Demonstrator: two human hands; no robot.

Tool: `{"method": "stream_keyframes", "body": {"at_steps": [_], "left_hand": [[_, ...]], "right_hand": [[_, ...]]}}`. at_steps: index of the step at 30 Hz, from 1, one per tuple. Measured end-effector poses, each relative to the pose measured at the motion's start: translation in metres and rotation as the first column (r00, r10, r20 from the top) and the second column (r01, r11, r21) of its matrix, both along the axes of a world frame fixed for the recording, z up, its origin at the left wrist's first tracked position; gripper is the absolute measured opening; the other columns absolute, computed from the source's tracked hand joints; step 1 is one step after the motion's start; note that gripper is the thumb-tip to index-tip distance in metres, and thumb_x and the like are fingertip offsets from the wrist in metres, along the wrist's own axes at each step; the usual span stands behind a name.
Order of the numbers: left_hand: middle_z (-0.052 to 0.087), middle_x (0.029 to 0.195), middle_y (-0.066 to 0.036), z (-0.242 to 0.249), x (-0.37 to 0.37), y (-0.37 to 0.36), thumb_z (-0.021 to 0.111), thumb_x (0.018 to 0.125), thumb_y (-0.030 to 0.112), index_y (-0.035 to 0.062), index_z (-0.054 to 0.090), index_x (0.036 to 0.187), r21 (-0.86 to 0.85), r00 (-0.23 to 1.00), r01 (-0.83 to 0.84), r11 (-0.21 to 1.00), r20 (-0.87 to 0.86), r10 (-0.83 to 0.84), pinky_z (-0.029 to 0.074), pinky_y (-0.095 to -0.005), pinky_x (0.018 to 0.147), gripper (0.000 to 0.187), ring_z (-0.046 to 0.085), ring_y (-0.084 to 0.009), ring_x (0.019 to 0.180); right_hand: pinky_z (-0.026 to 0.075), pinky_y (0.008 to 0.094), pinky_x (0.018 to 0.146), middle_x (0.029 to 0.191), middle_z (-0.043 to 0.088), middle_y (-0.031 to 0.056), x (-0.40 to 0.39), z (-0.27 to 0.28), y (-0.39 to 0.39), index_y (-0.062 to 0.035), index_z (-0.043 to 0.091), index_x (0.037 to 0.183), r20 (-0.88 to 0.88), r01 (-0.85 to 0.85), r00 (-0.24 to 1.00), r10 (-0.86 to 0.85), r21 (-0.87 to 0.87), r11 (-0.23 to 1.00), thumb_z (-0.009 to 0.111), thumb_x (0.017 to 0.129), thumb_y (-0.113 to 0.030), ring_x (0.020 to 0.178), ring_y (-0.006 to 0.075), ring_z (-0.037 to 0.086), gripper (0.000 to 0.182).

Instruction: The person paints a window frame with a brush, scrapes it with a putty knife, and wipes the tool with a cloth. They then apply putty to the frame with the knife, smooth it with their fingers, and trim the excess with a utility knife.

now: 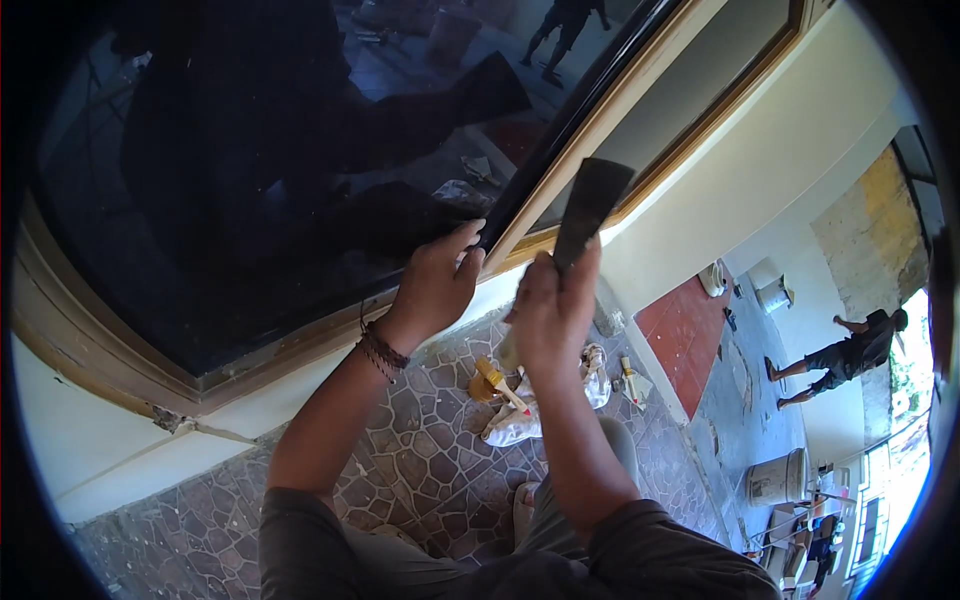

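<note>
My right hand (555, 310) is wrapped round a putty knife (592, 205), its broad dark blade pointing up beside the wooden window frame (590, 110). The handle is hidden in my fist. My left hand (435, 285) reaches to the lower corner of the dark glass pane (250, 200). Its fingers are apart, fingertips right at the black strip (555, 150) that runs along the wood. A braided bracelet circles that wrist. Below my hands, a paintbrush (500, 385) with a yellowish head lies by a crumpled whitish cloth (512, 425) on the stone-patterned floor (420, 440).
Another brush (630, 383) lies to the right of the cloth. A white wall (760, 170) continues beyond the window. Farther right, a person (850, 350) walks across the paved area, near a large bucket (777, 478) and a cluttered table. The glass carries dark reflections.
</note>
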State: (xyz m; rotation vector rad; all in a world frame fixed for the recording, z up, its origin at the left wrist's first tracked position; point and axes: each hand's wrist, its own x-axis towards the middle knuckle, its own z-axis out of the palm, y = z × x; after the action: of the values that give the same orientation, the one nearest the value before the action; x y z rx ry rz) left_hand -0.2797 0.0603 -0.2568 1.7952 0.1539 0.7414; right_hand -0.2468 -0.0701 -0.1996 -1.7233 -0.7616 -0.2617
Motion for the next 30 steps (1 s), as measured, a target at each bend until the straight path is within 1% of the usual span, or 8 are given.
{"method": "stream_keyframes", "body": {"at_steps": [2, 6, 13, 18, 19, 24, 28, 30], "left_hand": [[0.06, 0.123, -0.022, 0.015, 0.002, -0.007, 0.057, 0.09, 0.003, -0.0009, 0.053, 0.13, 0.288, 0.945, -0.228, 0.93, 0.297, 0.139, 0.049, -0.0368, 0.095, 0.04, 0.061, -0.0338, 0.112], [0.041, 0.143, -0.025, 0.073, 0.032, -0.026, 0.056, 0.086, 0.0, -0.0019, 0.036, 0.14, 0.359, 0.822, -0.299, 0.884, 0.568, 0.047, 0.037, -0.0426, 0.108, 0.057, 0.041, -0.0387, 0.132], [0.04, 0.137, -0.027, 0.118, 0.064, -0.039, 0.057, 0.084, 0.004, -0.0065, 0.028, 0.142, 0.349, 0.822, -0.437, 0.829, 0.529, 0.211, 0.034, -0.0458, 0.108, 0.065, 0.042, -0.0409, 0.125], [0.047, 0.12, -0.024, 0.146, 0.067, -0.049, 0.057, 0.082, 0.003, -0.0067, 0.029, 0.141, 0.374, 0.825, -0.534, 0.759, 0.426, 0.371, 0.045, -0.0456, 0.095, 0.066, 0.054, -0.0387, 0.107], [0.047, 0.119, -0.024, 0.15, 0.064, -0.048, 0.057, 0.082, 0.004, -0.0057, 0.029, 0.141, 0.371, 0.863, -0.48, 0.795, 0.365, 0.35, 0.048, -0.0443, 0.09, 0.066, 0.056, -0.0385, 0.103], [0.06, 0.106, -0.025, 0.163, 0.058, -0.038, 0.055, 0.084, 0.007, 0.0023, 0.026, 0.148, 0.43, 0.92, -0.393, 0.813, 0.176, 0.351, 0.054, -0.0421, 0.08, 0.071, 0.063, -0.0383, 0.091], [0.066, 0.088, -0.022, 0.158, 0.047, -0.044, 0.058, 0.082, 0.01, 0.0084, 0.024, 0.15, 0.502, 0.906, -0.377, 0.779, 0.023, 0.423, 0.055, -0.0432, 0.071, 0.076, 0.067, -0.0359, 0.076], [0.066, 0.08, -0.019, 0.15, 0.048, -0.046, 0.059, 0.08, 0.009, 0.0108, 0.024, 0.151, 0.52, 0.891, -0.402, 0.753, 0.032, 0.453, 0.056, -0.0435, 0.069, 0.079, 0.067, -0.0345, 0.071]], "right_hand": [[0.043, 0.0254, 0.042, 0.065, 0.048, 0.0018, -0.004, 0.01, -0.016, -0.0113, 0.034, 0.135, -0.109, -0.08, 0.99, 0.094, 0.125, 0.989, 0.042, 0.097, -0.006, 0.05, 0.0087, 0.047, 0.039], [0.044, 0.0248, 0.043, 0.069, 0.05, 0.0033, -0.002, 0.002, -0.055, -0.0097, 0.041, 0.115, -0.378, -0.14, 0.914, 0.15, 0.055, 0.989, 0.045, 0.1, -0.012, 0.05, 0.0099, 0.05, 0.016], [0.048, 0.0268, 0.046, 0.074, 0.058, 0.0052, 0.008, -0.005, -0.105, -0.0052, 0.039, 0.133, -0.321, -0.192, 0.935, 0.148, -0.11, 0.975, 0.051, 0.096, -0.006, 0.055, 0.0124, 0.057, 0.039], [0.057, 0.0354, 0.067, 0.094, 0.064, 0.0166, 0.027, 0.019, -0.125, 0.0011, 0.044, 0.134, -0.718, -0.432, 0.63, 0.297, -0.007, 0.902, 0.049, 0.093, -0.003, 0.077, 0.0208, 0.066, 0.041], [0.056, 0.0386, 0.075, 0.1, 0.063, 0.0183, 0.029, 0.022, -0.13, 0.0027, 0.046, 0.132, -0.755, -0.458, 0.48, 0.447, 0.218, 0.862, 0.047, 0.09, -0.003, 0.086, 0.0255, 0.066, 0.042], [0.049, 0.0455, 0.096, 0.118, 0.06, 0.0222, 0.032, 0.038, -0.147, 0.0046, 0.043, 0.136, -0.519, -0.353, 0.032, 0.854, 0.794, 0.495, 0.052, 0.073, 0.0, 0.119, 0.0375, 0.055, 0.064], [0.051, 0.0378, 0.085, 0.103, 0.061, 0.0151, 0.044, 0.024, -0.156, 0.0, 0.044, 0.138, -0.494, -0.475, 0.224, 0.84, 0.698, 0.536, 0.061, 0.071, 0.004, 0.102, 0.029, 0.061, 0.069], [0.045, 0.03, 0.067, 0.083, 0.052, 0.0059, 0.059, 0.007, -0.151, -0.0035, 0.041, 0.142, -0.218, -0.551, 0.222, 0.95, 0.776, 0.307, 0.074, 0.073, -0.002, 0.08, 0.0185, 0.054, 0.076]]}}
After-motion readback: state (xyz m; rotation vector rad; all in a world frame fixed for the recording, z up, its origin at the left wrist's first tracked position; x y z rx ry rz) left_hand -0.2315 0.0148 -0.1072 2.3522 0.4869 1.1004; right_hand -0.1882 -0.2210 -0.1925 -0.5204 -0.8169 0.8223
